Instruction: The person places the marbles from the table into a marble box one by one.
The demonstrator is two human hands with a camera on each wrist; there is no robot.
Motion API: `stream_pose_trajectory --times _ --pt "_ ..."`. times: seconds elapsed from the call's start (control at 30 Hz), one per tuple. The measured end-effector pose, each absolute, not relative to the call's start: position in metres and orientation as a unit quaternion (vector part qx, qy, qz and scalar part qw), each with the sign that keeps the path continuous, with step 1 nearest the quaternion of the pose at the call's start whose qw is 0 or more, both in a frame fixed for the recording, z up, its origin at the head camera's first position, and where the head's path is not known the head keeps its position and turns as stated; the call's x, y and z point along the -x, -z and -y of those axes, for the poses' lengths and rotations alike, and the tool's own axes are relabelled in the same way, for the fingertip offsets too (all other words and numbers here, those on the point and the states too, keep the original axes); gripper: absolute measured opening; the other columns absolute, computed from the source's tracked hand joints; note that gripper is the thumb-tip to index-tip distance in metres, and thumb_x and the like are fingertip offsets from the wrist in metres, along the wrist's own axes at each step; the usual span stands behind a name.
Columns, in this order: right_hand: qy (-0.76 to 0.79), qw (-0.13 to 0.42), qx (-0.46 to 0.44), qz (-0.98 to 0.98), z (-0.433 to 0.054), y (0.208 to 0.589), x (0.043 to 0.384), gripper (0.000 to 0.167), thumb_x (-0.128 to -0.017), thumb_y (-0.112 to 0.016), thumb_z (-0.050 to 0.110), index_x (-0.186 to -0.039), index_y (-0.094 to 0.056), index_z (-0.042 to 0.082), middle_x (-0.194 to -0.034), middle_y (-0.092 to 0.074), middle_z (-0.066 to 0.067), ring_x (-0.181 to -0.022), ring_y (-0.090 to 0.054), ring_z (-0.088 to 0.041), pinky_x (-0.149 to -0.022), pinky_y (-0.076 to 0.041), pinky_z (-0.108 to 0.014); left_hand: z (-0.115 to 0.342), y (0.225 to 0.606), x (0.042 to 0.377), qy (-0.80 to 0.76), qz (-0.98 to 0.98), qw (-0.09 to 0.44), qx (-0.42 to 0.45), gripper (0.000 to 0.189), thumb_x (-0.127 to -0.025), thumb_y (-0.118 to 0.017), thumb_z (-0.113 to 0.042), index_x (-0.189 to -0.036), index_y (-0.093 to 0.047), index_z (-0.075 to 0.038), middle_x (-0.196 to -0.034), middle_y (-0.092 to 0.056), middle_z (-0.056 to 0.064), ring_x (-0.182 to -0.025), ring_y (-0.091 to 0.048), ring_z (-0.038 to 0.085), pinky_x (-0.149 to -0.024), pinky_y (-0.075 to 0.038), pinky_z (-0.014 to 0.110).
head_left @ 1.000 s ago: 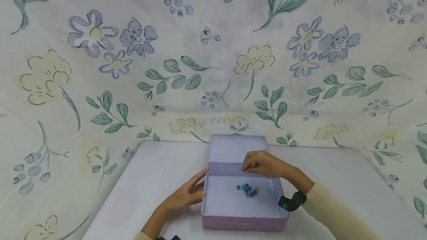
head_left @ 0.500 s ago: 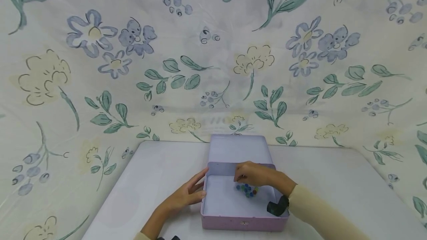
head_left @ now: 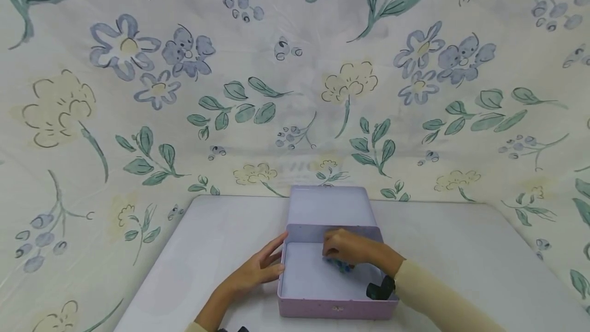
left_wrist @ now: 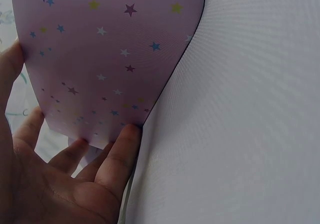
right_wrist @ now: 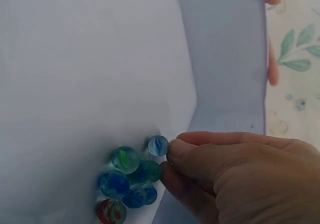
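Observation:
A shallow lilac tin box (head_left: 337, 308) stands with its lid (head_left: 329, 205) folded back. Inside it, towards the back, the right hand (head_left: 348, 246) reaches down over a small cluster of glass marbles (head_left: 343, 266). In the right wrist view its thumb and fingertips pinch at a clear marble with a blue swirl (right_wrist: 158, 146). Beside that lie a green-swirled marble (right_wrist: 125, 160), a blue one (right_wrist: 114, 184) and a red-streaked one (right_wrist: 111, 211). The left hand (head_left: 252, 272) rests spread against the box's left side, fingertips touching its star-printed outer wall (left_wrist: 110, 58).
The box sits on a white table (head_left: 203, 234) with table surface on both sides. Behind rises a flower-printed cloth (head_left: 295, 117). A dark wrist device (head_left: 380, 289) on the right arm hangs over the box's right front corner.
The right hand has moved down and slightly left, from above the box's back wall to the marbles, now covering part of them. The left hand stays in place.

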State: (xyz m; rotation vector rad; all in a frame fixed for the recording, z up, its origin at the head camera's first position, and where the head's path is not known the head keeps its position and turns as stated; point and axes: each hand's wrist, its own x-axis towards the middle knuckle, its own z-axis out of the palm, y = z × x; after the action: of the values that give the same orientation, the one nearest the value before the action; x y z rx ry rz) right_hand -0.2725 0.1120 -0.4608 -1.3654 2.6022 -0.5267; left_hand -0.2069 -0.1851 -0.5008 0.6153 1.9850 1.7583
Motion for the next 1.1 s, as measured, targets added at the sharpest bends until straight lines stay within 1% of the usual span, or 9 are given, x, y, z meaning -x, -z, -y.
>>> stream_pose_trajectory --times 0.3,0.53,0.7,0.87,1.1 --pt "0.172 0.063 0.469 -0.864 -0.1138 0.4673 0.2731 0.011 -0.090 -0.072 0.007 -0.097 -0.080 0.010 -0.091 -0.069 0.004 -0.080 -0.058 0.005 -0.073 -0.053 -0.010 0.1830 0.5003 0.2050 -0.636 -0.711 0.213 -0.209 0.075 -0.102 -0.058 -0.019 -0.162 -0.014 -0.029 -0.170 0.002 0.012 -0.150 -0.010 0.053 -0.112 -0.041 0.057" --pt "0.175 0.063 0.468 -0.864 -0.1145 0.4672 0.2726 0.012 -0.093 -0.069 0.008 -0.098 -0.080 0.009 -0.091 -0.071 -0.001 -0.080 -0.057 0.005 -0.074 -0.053 -0.010 0.1835 0.5011 0.2042 -0.636 -0.713 0.211 -0.207 0.075 -0.101 -0.058 -0.019 -0.161 -0.014 -0.030 -0.170 0.002 0.010 -0.150 -0.010 0.053 -0.112 -0.040 0.058" --pt "0.173 0.064 0.463 -0.867 -0.1168 0.4663 0.2722 0.013 -0.093 -0.069 0.006 -0.099 -0.080 0.009 -0.091 -0.070 0.001 -0.079 -0.057 0.004 -0.075 -0.054 -0.011 0.1831 0.5012 0.2057 -0.636 -0.710 0.210 -0.218 0.075 -0.102 -0.057 -0.019 -0.162 -0.014 -0.029 -0.170 0.002 0.011 -0.151 -0.011 0.052 -0.112 -0.041 0.057" --pt "0.168 0.069 0.458 -0.870 -0.1187 0.4655 0.2711 0.013 -0.092 -0.069 0.007 -0.098 -0.080 0.010 -0.089 -0.069 0.001 -0.078 -0.056 0.004 -0.074 -0.054 -0.011 0.1823 0.5004 0.2076 -0.632 -0.712 0.209 -0.225 0.074 -0.102 -0.057 -0.018 -0.161 -0.015 -0.030 -0.170 0.002 0.011 -0.150 -0.011 0.053 -0.112 -0.041 0.056" --pt "0.156 0.066 0.468 -0.867 -0.1197 0.4674 0.2703 0.012 -0.089 -0.072 0.004 -0.097 -0.080 0.009 -0.090 -0.070 0.000 -0.077 -0.055 0.005 -0.073 -0.053 -0.010 0.1812 0.5005 0.2071 -0.630 -0.712 0.211 -0.227 0.074 -0.102 -0.057 -0.018 -0.161 -0.015 -0.031 -0.169 0.003 0.012 -0.150 -0.010 0.053 -0.112 -0.041 0.056"
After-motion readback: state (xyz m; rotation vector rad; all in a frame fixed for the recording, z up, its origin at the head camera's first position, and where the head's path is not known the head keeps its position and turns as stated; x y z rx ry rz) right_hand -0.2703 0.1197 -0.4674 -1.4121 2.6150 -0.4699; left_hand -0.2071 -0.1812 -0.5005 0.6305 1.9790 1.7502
